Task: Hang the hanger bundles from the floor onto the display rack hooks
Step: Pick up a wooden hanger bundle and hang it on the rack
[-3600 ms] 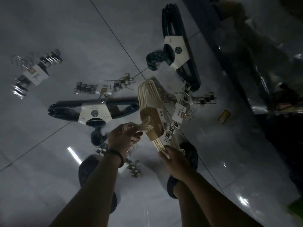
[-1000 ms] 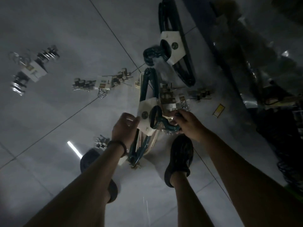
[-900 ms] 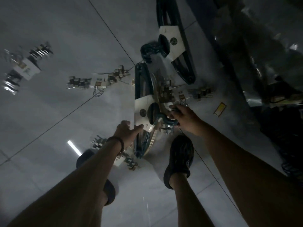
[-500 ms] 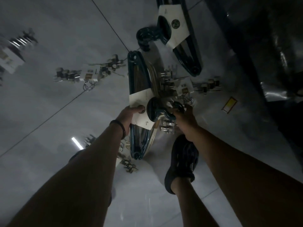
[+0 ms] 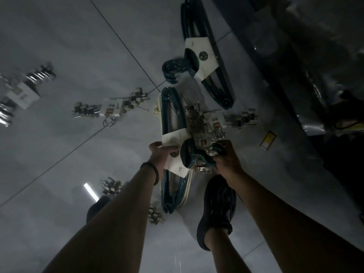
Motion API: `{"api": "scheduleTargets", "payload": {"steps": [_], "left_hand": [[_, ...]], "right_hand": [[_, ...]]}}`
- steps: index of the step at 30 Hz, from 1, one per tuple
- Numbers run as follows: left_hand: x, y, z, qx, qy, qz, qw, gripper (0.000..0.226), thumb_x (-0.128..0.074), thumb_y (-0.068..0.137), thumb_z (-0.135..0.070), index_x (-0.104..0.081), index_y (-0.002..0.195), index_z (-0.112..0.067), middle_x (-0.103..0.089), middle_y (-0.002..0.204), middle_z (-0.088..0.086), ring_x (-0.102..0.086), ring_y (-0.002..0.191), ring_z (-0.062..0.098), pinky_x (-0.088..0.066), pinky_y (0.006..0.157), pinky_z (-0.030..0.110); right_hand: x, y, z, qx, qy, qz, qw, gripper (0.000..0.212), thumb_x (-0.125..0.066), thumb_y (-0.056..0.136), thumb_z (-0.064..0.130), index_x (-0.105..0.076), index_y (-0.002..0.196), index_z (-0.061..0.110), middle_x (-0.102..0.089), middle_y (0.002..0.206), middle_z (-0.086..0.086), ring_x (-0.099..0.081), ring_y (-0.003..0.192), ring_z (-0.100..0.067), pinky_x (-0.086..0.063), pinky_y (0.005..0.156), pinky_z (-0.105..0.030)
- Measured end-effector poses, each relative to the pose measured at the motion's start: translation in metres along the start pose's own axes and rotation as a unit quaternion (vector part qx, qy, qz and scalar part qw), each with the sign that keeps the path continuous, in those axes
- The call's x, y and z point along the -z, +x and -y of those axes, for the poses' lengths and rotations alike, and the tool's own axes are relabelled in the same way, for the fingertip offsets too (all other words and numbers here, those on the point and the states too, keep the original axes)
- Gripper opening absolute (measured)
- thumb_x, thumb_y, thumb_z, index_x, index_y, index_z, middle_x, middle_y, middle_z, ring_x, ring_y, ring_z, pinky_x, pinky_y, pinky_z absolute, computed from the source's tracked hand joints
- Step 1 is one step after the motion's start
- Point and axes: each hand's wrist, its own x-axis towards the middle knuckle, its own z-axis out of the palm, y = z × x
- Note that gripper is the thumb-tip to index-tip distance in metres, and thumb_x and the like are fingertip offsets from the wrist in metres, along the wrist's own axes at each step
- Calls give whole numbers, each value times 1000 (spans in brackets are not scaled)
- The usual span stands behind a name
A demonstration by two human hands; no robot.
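Head view, dim light: a dark teal plastic hanger bundle with a white card sleeve [image 5: 171, 119] was at centre, held above the glossy grey tiled floor [image 5: 78, 46]. The left hand [image 5: 160, 152] pinched its sleeve; the right hand [image 5: 226, 158] curled round its hook. A second teal bundle [image 5: 208, 62] lay at one o'clock, and metal clip-hanger bundles [image 5: 110, 108] lay at nine and ten. Seemingly none was hung yet; no rack hooks showed.
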Motion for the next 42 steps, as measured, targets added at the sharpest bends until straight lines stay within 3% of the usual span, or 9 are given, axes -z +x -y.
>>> {"api": "scheduleTargets", "payload": {"steps": [5,9,15,18,24,28,32,36,42], "left_hand": [[-1,-18,-6,31,-20,73,997,49,-78,77,-36,-69,118,-12,-77,106,14,-70,101,36,-58,98,52],[-5,-38,-1,38,14,109,993,54,-81,69,-38,-71,114,-12,-78,108,12,-68,108,36,-54,101,48],[-2,-88,-27,-59,19,118,991,97,-94,55,-53,-63,132,-4,-76,115,21,-74,105,43,-60,91,61],[-3,-142,-57,-106,14,97,990,86,-90,60,-49,-65,129,-4,-77,111,20,-75,101,41,-63,84,54],[-9,-309,-143,-192,-21,126,973,34,-82,79,-29,-80,107,-11,-77,111,23,-75,101,39,-61,87,52],[-19,-455,-207,-260,-4,112,959,54,-91,65,-44,-80,105,-9,-77,109,23,-74,102,42,-57,96,60],[-35,-605,-249,-365,69,132,919,22,-86,83,-21,-77,98,-8,-81,94,10,-78,91,27,-63,74,36],[-54,-753,-269,-464,176,207,843,12,-78,92,-7,-73,103,-9,-80,85,1,-76,82,16,-55,59,19],[-104,-925,-280,-538,202,324,751,59,-77,86,-46,-60,135,-20,-73,124,8,-70,115,26,-60,93,47]], "right_hand": [[14,6,-10,-25,84,53,995,47,-46,83,-7,-60,105,33,-57,83,-17,-53,57,-23,-37,44,-25],[41,-13,-17,-56,108,97,988,40,-41,90,-14,-56,114,15,-52,71,-21,-46,47,-23,-31,51,-31],[63,-66,19,-88,141,82,983,39,-49,95,-3,-61,108,32,-64,94,-25,-61,54,-31,-43,51,-31],[78,-106,60,-61,154,59,984,37,-51,99,1,-58,123,28,-70,96,-20,-65,55,-31,-45,49,-28],[155,-251,171,77,146,-142,976,51,-74,89,44,-53,132,28,-69,109,-4,-73,89,-26,-58,75,-35],[217,-398,244,253,-46,-345,903,68,-71,77,49,-56,134,15,-54,133,-11,-55,120,-35,-50,94,-48],[279,-536,327,357,-118,-475,796,47,-71,86,38,-63,123,10,-60,124,-14,-56,117,-37,-45,94,-48],[334,-648,400,293,-101,-420,853,43,-53,103,53,-51,132,22,-67,120,-8,-65,108,-33,-57,83,-42],[445,-797,400,229,-51,-474,849,16,-55,104,30,-52,106,14,-66,86,-11,-67,79,-40,-43,56,-36]]}}
